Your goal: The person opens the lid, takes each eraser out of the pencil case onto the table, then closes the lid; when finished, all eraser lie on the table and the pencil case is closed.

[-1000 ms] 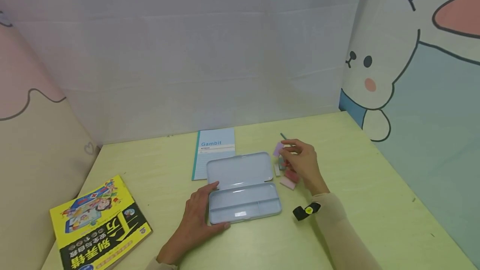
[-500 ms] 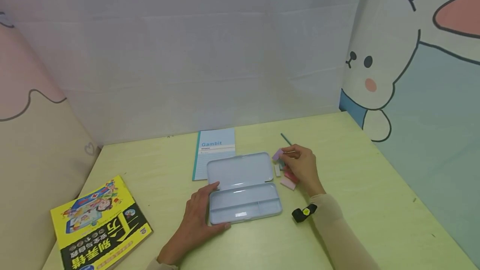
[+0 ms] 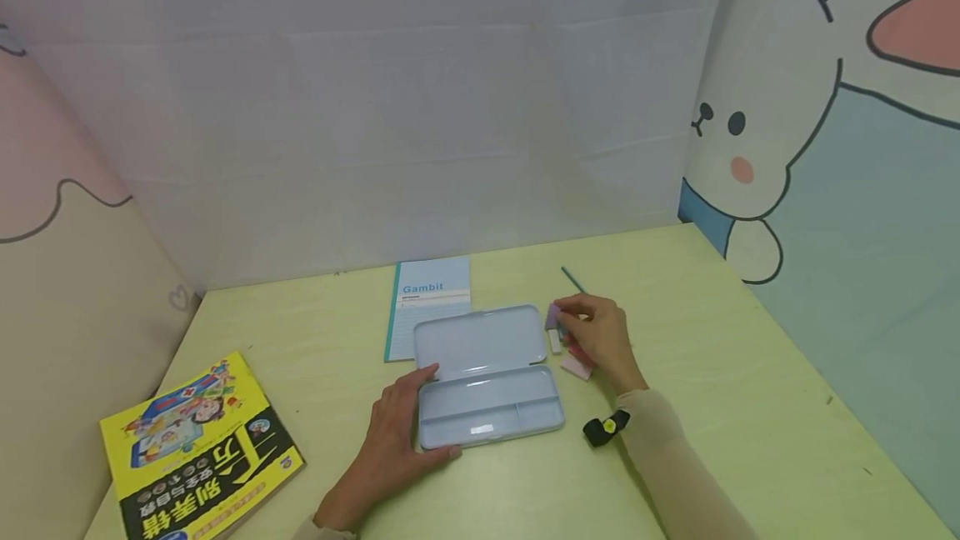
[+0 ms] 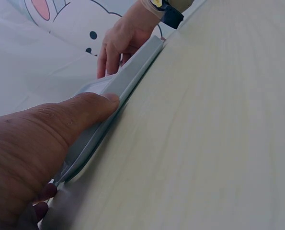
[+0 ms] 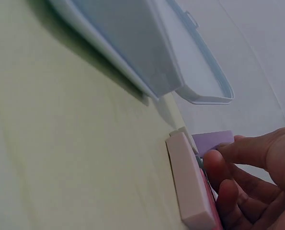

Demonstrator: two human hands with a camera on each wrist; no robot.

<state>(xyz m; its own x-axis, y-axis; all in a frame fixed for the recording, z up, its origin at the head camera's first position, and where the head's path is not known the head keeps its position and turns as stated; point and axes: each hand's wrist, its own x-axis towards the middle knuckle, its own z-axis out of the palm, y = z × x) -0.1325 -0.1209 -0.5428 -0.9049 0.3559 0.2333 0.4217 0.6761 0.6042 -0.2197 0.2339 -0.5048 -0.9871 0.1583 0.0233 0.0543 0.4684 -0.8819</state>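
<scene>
An open pale blue pencil case (image 3: 480, 394) lies on the table with its lid folded back. My left hand (image 3: 393, 423) grips its left end; in the left wrist view the thumb (image 4: 92, 108) presses along the case's front side. To the right of the case, my right hand (image 3: 602, 333) pinches a purple eraser (image 5: 211, 140) between thumb and fingertips. Just below that sits a small white eraser (image 3: 555, 342). A pale pink eraser (image 5: 188, 177) and a red one (image 3: 581, 356) lie under and beside the right hand, the red one partly hidden.
A thin dark green stick (image 3: 572, 277) lies behind the right hand. Behind the case, partly under its lid, is a light blue Gambit notebook (image 3: 431, 307). A thick yellow and black book (image 3: 202, 448) lies at the left. A pale curtain stands along the table's back edge.
My right hand has come down slightly toward me, moving off the stick to the purple eraser, which it now pinches and has shifted a little. The left hand has stayed on the pencil case.
</scene>
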